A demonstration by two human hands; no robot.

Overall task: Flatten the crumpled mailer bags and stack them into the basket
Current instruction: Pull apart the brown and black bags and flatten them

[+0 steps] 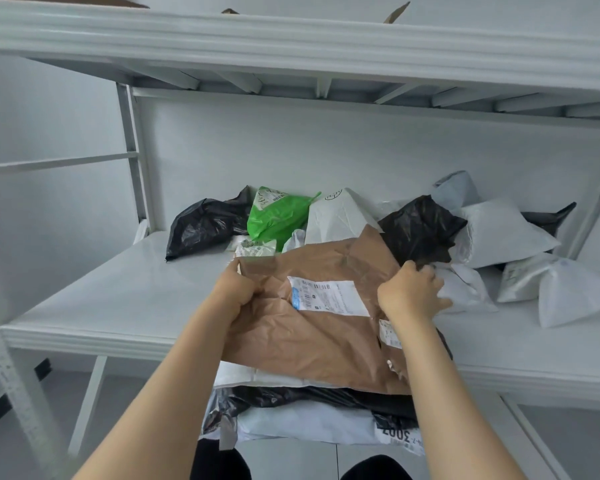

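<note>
With left hand [238,292] and right hand [409,296], clutched opposite edges of crumpled brown paper mailer bag [326,334] over front lip of white metal shelf [101,299]. Seemed best pulled taut sideways, then smoothed flat before laying onto flattened black-and-white bags [302,422] below.

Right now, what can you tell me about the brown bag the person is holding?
The brown mailer bag looks like creased kraft paper, mostly spread out. A white shipping label sits near its middle, a smaller label by its right edge. The left hand grips its left edge, the right hand its right. It overhangs the shelf front, above flattened white and black bags.
</note>
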